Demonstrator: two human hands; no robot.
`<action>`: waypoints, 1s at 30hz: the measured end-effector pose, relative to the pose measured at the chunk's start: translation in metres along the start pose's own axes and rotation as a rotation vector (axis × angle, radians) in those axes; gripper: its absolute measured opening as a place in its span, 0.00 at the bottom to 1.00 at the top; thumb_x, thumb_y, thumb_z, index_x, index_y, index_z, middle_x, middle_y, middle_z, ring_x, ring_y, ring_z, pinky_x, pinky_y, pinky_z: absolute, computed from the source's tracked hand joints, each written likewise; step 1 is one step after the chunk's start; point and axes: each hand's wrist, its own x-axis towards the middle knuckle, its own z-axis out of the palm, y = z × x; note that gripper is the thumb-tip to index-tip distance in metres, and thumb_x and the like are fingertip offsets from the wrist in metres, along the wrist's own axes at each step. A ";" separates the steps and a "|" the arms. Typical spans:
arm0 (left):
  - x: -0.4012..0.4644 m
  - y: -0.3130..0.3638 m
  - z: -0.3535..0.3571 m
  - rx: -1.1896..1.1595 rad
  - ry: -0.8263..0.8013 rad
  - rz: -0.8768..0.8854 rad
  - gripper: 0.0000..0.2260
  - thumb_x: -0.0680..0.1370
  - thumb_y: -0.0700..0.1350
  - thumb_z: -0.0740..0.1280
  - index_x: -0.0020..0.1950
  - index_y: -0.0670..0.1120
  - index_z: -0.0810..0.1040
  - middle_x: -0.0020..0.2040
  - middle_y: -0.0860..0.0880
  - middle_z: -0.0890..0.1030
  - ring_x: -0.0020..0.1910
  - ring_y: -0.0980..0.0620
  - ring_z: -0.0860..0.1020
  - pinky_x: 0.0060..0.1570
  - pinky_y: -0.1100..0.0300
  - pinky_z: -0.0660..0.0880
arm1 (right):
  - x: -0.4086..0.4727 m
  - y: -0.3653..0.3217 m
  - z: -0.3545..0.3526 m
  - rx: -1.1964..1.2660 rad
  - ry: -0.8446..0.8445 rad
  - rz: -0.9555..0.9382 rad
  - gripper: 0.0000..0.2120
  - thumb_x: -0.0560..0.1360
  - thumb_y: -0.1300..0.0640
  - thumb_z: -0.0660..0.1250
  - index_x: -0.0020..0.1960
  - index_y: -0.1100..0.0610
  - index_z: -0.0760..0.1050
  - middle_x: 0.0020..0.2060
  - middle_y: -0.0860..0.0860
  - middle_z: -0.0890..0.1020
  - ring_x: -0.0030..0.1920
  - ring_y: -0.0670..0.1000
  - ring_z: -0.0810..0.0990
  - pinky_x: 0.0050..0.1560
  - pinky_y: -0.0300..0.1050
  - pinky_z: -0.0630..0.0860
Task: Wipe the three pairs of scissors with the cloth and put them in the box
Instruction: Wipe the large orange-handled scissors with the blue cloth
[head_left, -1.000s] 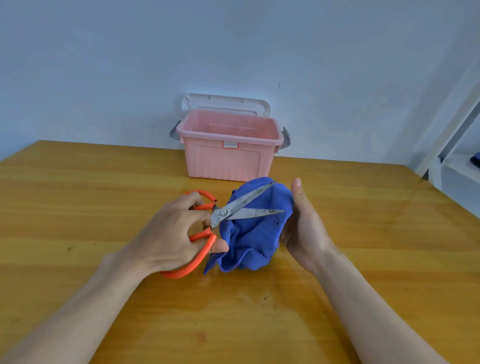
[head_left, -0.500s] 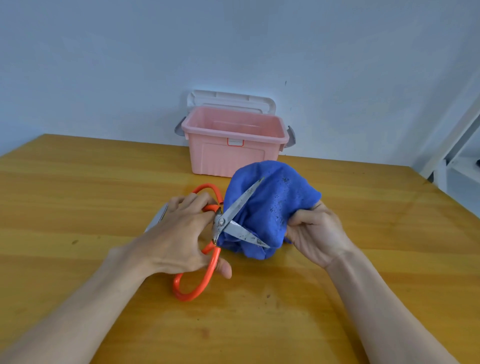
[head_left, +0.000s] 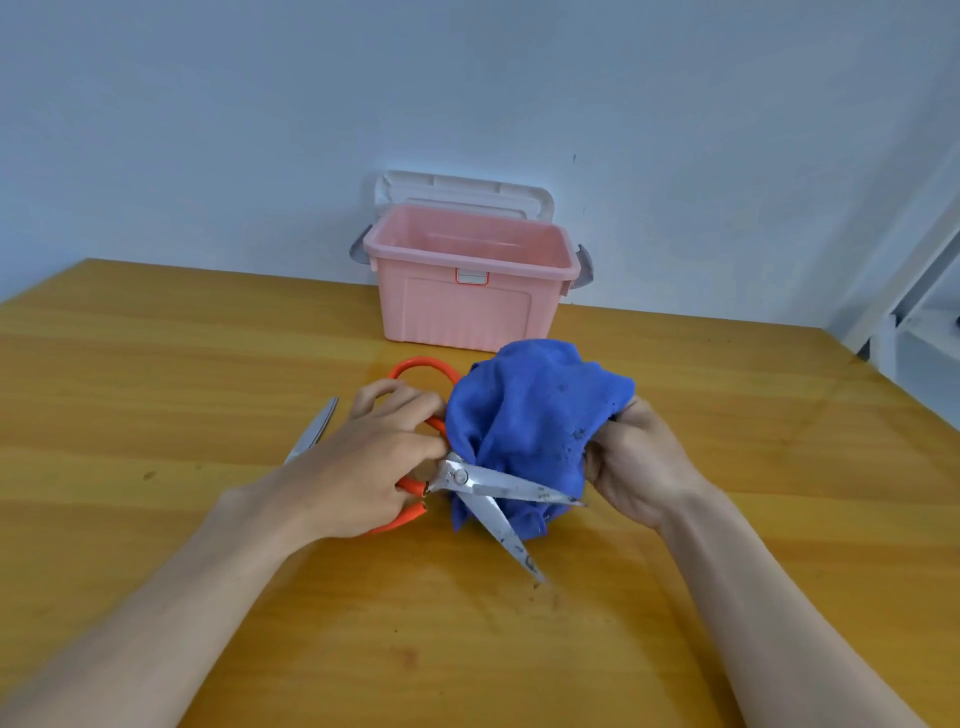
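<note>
- Head view: the pink plastic box (head_left: 470, 291) stands open at 12 o'clock on the counter (head_left: 156, 364), against the wall. Its white lid (head_left: 462, 189) stands upright behind it, and grey latches stick out at both ends. What I can see of the inside is bare pink wall; the floor of the box is hidden by the front rim, so I cannot tell whether anything lies there.
- My left hand (head_left: 363, 462) has its grip curled round the orange handles of the scissors (head_left: 485, 486), just left of centre. One orange loop pokes out at 12 o'clock of my knuckles; the other is mostly covered by my palm.
- The steel blades are spread apart, one pointing to 3 o'clock, the other to 5 o'clock. They are dull and speckled with dark spots.
- My right hand (head_left: 631, 462) has its grip bunched on the blue cloth (head_left: 524, 426), a soft, rumpled fabric flecked with dark grime, sitting behind the blades and touching them.
- At 9 o'clock, a second pair of blades (head_left: 314, 428) lies on the counter; my left hand and forearm cover its handles.
- Glossy yellow wood grain shows across the counter.
</note>
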 end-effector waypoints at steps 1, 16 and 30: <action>0.000 0.000 0.001 0.001 0.009 0.000 0.19 0.65 0.34 0.71 0.36 0.56 0.66 0.50 0.59 0.66 0.61 0.57 0.59 0.67 0.69 0.38 | 0.000 0.001 0.001 -0.104 -0.023 0.002 0.22 0.75 0.80 0.50 0.36 0.61 0.74 0.24 0.51 0.74 0.25 0.47 0.73 0.25 0.39 0.70; 0.001 0.018 -0.003 0.183 -0.160 -0.018 0.08 0.73 0.38 0.67 0.41 0.51 0.77 0.62 0.60 0.64 0.68 0.61 0.52 0.66 0.60 0.28 | -0.001 0.004 0.034 -0.797 -0.324 0.123 0.07 0.72 0.68 0.63 0.35 0.65 0.71 0.29 0.51 0.72 0.32 0.45 0.70 0.33 0.38 0.68; -0.002 0.000 -0.009 0.063 -0.088 0.007 0.19 0.61 0.35 0.77 0.40 0.59 0.83 0.57 0.61 0.77 0.65 0.62 0.64 0.69 0.61 0.39 | -0.004 0.007 0.022 -0.687 -0.463 0.187 0.02 0.66 0.62 0.65 0.38 0.57 0.73 0.31 0.44 0.75 0.35 0.43 0.73 0.38 0.39 0.72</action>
